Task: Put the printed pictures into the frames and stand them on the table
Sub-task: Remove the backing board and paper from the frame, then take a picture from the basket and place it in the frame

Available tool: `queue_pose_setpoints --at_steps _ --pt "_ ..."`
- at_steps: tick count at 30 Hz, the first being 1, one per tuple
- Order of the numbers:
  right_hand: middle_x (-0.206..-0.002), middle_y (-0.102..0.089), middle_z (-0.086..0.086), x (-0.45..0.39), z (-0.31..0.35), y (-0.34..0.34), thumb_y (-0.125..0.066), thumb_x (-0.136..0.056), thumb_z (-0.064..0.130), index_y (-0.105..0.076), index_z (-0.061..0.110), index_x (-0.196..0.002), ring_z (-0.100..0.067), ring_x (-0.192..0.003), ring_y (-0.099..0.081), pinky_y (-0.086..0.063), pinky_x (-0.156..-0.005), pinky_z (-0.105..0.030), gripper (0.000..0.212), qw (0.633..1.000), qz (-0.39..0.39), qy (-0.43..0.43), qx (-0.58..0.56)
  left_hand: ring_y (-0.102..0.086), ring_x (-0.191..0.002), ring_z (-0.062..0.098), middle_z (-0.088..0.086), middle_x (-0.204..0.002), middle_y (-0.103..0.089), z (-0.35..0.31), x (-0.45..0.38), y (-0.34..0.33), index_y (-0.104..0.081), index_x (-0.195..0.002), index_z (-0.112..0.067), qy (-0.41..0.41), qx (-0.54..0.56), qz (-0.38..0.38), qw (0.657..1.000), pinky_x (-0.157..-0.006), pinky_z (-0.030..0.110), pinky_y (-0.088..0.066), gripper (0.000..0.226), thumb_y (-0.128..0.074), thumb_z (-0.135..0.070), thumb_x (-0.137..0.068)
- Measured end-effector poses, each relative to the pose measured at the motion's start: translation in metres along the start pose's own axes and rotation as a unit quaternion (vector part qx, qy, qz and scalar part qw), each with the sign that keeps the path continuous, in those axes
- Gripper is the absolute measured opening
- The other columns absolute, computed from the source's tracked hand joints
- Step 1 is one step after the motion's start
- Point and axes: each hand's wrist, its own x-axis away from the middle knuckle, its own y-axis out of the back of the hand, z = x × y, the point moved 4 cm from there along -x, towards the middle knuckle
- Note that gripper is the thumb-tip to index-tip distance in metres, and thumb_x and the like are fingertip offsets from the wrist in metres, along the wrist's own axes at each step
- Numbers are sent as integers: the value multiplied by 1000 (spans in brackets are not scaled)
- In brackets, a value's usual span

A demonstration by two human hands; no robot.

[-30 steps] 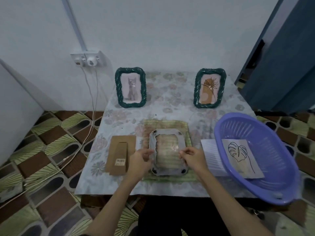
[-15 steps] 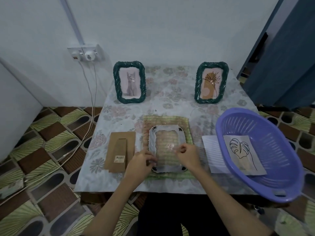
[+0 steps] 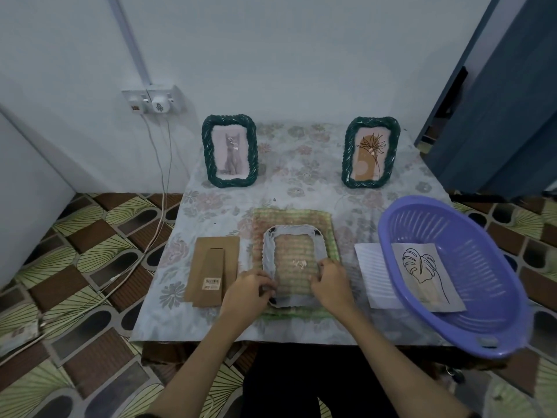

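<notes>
We have the third frame (image 3: 294, 265) lying face down at the lower centre of the picture, on a green woven mat (image 3: 294, 217) on the table (image 3: 301, 164). Its long axis runs from the bottom of the picture toward the top, away from us, and the mat shows through its glass. Our left hand (image 3: 245, 292) curls its fingers on the frame's left edge near the lower corner; our right hand (image 3: 331, 282) curls on the right edge, a little higher. The two hands sit well apart, one on each long side, both clamped lightly on the frame; exactly which part the fingertips pinch we cannot tell.

The leaf print (image 3: 426, 276) lies to the right of our hands, inside the purple basket (image 3: 470, 345) at the right of the picture, with its long axis running roughly the same way as the frame's. Our right hand is plainly the nearer to it. The brown backing board (image 3: 212, 271) lies just left of the frame, beside our left hand, long axis also running up the picture.

So we judge the next move as a sideways reach: right hand to the print, left hand to the backing, with little turning needed.

Two filled frames stand upright toward the top of the picture: the cat frame (image 3: 230, 150) at upper left of the table, the plant frame (image 3: 370, 152) at upper right.
</notes>
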Motion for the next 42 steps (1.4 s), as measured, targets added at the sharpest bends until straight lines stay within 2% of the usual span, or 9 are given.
queue_pose_setpoints --at_steps 5,13,17,21,25,30,34,38,42 --pt "-94 -52 -3 12 5 26 -55 -90 14 -55 8 -118 -16 -80 -49 -39 -71 -26 29 996 -45 32 -63 -52 -105 21 -3 -112 -59 -15 -2 9 -72 -99 -15 -6 -19 -23 1000 -85 35 -48 17 -59 -17 -88" --pt "-79 -58 -3 12 -50 142 -58 -89 11 -62 5 -98 -20 -74 -52 -39 -68 -28 12 976 -175 15 -130 -61 -84 14 8 -106 -69 -109 -20 1 -68 -108 -11 28 190 27 981 -65 13 -46 19 -58 -17 -92" --pt "-89 -60 -15 2 -122 169 -61 -86 18 -61 1 -93 -32 -88 -57 -41 -72 -33 18 991 -87 -105 -6 -56 -75 12 1 -99 -59 -155 -19 -30 -50 -130 -12 51 243 93 964 -60 15 -43 39 -56 -22 -93" --pt "-75 -44 -7 9 -156 169 -55 -89 17 -39 10 -73 -25 -77 -47 -37 -61 -30 25 973 44 -136 179 -61 -88 18 -1 -96 -60 -182 -22 -64 -29 -142 -14 85 298 167 936 -67 24 -45 64 -61 -31 -90" --pt "-102 -57 -17 5 -161 165 -58 -87 13 -48 5 -93 -31 -95 -57 -47 -77 -36 14 971 47 -123 201 -64 -92 22 -3 -91 -59 -194 -28 -76 -30 -139 -18 85 319 147 932 -78 33 -49 64 -67 -23 -86" --pt "-122 -53 -20 -2 -165 160 -61 -86 10 -45 -4 -119 -33 -111 -55 -47 -86 -36 40 976 43 -134 166 -62 -93 26 3 -92 -57 -198 -32 -75 -32 -137 -16 87 317 137 935 -84 39 -50 66 -70 -19 -84" --pt "-114 -58 -22 -1 -167 164 -57 -86 3 -31 -4 -130 -35 -103 -59 -47 -72 -36 52 979 -7 -137 150 -62 -86 21 1 -90 -57 -199 -32 -74 -31 -137 -16 91 315 140 934 -81 35 -50 65 -69 -19 -84" --pt "-111 -60 -17 5 -156 176 -50 -90 6 -43 1 -119 -32 -98 -61 -47 -69 -36 31 965 -50 -101 238 -57 -91 17 -2 -95 -54 -203 -26 -69 -33 -136 -16 84 297 133 942 -68 23 -47 59 -66 -22 -87" --pt "-81 -61 -10 14 -136 198 -42 -91 7 -47 3 -115 -25 -62 -49 -33 -47 -26 25 935 -129 -33 329 -49 -100 17 2 -115 -49 -204 -20 -54 -47 -128 -13 71 247 63 964 -80 27 -42 44 -63 -24 -89"
